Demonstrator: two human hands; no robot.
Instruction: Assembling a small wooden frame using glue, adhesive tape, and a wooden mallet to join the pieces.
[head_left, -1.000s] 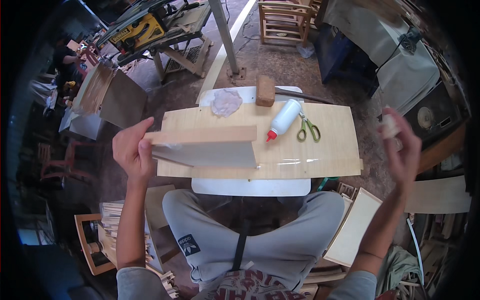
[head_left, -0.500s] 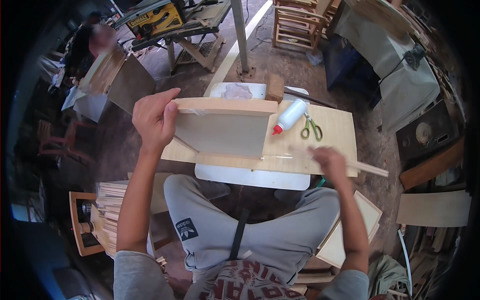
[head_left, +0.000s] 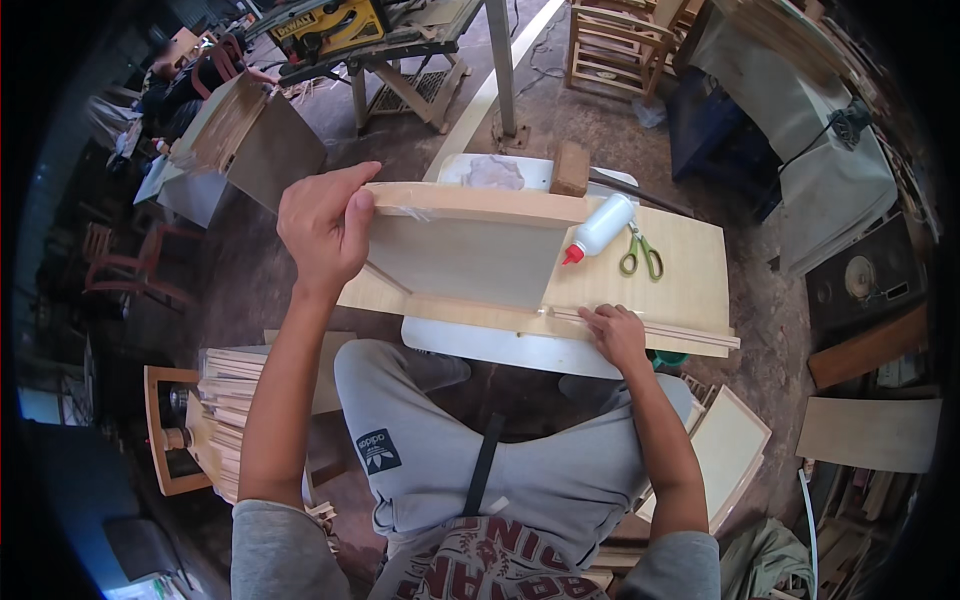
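A wooden frame (head_left: pixel 480 204) with a grey panel (head_left: pixel 465 260) stands on edge on a pale plywood board (head_left: pixel 690 255). My left hand (head_left: pixel 328 225) grips the frame's upper left corner, thumb on the near side. My right hand (head_left: pixel 613 333) has its fingers closed on a thin wooden strip (head_left: pixel 690 337), which lies along the board's near edge, its left end close to the frame's lower right corner. Beyond that hand are a white glue bottle (head_left: pixel 606 226) with a red tip, lying on its side, and green-handled scissors (head_left: pixel 641 256).
A mallet (head_left: pixel 571 168) with a block head and a crumpled pale cloth or plastic (head_left: pixel 495 172) lie at the far edge. A table saw (head_left: pixel 330 32) stands beyond. Stacked wood strips (head_left: pixel 228 400) are at my left, framed panels (head_left: pixel 722 455) at my right. A person sits far left.
My right hand has moved left with the strip and laid it along the board's near edge beside the frame. My left hand keeps its hold on the frame. The view has shifted slightly.
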